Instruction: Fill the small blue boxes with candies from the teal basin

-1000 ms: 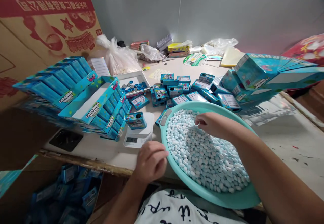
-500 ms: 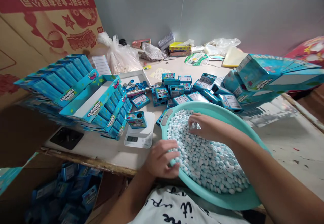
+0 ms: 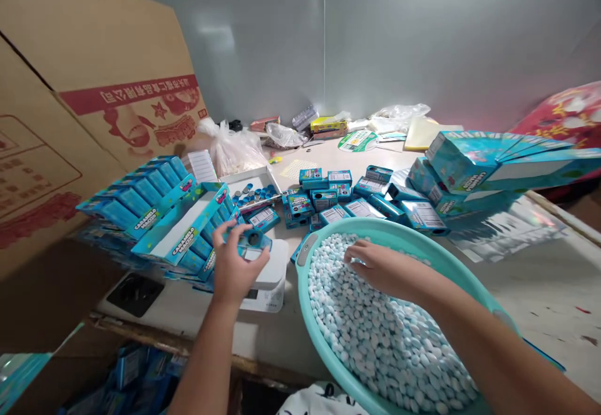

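Observation:
My left hand (image 3: 235,263) curves round a small blue candy box (image 3: 257,241), thumb on its near right corner and fingers at its far left. The box has a round hole in its top and is at the white digital scale (image 3: 277,265); my hand partly hides both. My right hand (image 3: 369,261) reaches into the turquoise basin (image 3: 312,346), fingers bent together among the white and pale blue candies (image 3: 389,333). What lies under those fingertips is mostly hidden.
Left of the scale stand display cartons (image 3: 173,240) filled with blue boxes. Behind it a white tray (image 3: 235,181) holds blue caps. Loose blue boxes (image 3: 335,213) lie behind the basin, with more display cartons (image 3: 479,164) at right. A dark tray (image 3: 135,294) sits near the table edge.
My left hand has moved from the basin's rim to the box at the scale and closed round it. My right hand stays in the candies, its fingers now closer together. The view has tilted up.

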Demonstrator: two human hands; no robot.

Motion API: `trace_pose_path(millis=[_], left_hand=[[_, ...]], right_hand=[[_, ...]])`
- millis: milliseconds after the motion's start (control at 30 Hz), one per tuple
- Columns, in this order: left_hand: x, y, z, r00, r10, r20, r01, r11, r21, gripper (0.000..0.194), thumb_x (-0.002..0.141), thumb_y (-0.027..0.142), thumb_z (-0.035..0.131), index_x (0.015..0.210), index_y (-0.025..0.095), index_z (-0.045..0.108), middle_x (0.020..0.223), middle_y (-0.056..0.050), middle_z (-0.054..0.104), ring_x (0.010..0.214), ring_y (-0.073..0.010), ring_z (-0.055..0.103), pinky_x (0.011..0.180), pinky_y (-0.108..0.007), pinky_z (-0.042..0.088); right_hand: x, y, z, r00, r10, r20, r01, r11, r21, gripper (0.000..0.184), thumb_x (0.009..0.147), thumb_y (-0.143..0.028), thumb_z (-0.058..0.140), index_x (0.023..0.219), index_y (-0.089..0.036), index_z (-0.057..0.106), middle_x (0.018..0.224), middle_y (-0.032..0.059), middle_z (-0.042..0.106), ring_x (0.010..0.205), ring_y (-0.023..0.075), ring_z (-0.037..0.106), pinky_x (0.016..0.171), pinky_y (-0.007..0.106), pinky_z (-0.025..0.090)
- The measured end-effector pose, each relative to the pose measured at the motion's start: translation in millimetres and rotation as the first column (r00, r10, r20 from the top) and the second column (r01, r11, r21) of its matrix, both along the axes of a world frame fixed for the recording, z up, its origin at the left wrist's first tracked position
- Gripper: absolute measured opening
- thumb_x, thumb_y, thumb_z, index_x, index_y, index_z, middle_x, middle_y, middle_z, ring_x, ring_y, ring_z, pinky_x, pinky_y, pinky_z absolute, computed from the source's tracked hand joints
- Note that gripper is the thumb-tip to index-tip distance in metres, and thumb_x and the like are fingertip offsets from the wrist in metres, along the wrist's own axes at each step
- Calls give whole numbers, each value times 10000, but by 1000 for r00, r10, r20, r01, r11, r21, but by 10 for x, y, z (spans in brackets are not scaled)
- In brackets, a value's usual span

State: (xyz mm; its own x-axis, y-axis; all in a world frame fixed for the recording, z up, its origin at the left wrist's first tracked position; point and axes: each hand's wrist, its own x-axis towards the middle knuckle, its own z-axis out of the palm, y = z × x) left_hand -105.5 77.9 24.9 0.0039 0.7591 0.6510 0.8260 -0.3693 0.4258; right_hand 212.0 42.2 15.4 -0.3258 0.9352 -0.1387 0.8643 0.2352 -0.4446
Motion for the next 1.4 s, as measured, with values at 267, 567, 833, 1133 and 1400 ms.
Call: trace_pose_path(millis=[267,567,833,1133,1400], left_hand=[[-335,717,1784,950,-55,-308,111,979,169,568,576,154,861,1098,181,638,1438,-89,337,1443,-291,381,1232,-454,311],[-719,1451,1214,944,60,-324,-109,985,-133,606,662,320,808,1223,160,645,1247,-82,422,1223,-251,508,1147,-458,414],[-807,1477,1124,967,-19,-254,14,1000,-20,649,597,363,869,1194,241,646,1254,-65,555,1245,-278,538,1157,-425,404],[-933,1638,1019,994,-42,-103,21,979,-203,736,602,506,828,1255,251,605,1287,-75,612,1150,-293,606,1057,-444,472],[-1012,1632,1062,990,109,-92,-125,973,-196,793,640,476,843,1324,182,569,1291,-109,595,1184,-278,564,1092,-471,432]], right_hand=[[-25,-48,87,999,28,-26,-31,995,-98,306,974,-301,426,1192,-244,633,1256,104,617,1040,270,649,874,405,491],[-17,-92,179,999,35,26,-30,987,-160,390,965,-352,471,1297,-205,614,1333,140,608,1061,308,663,925,461,515],[27,-93,119,998,58,9,-57,989,-138,420,959,-359,477,1335,-213,597,1353,141,599,1082,323,660,933,488,527],[44,-95,94,998,64,1,-63,989,-137,432,923,-205,499,1345,-215,592,1356,140,593,1144,321,646,991,479,513],[49,-98,67,998,55,-7,-56,990,-127,458,893,-146,490,1331,-212,610,1335,144,618,1157,311,651,994,464,514]])
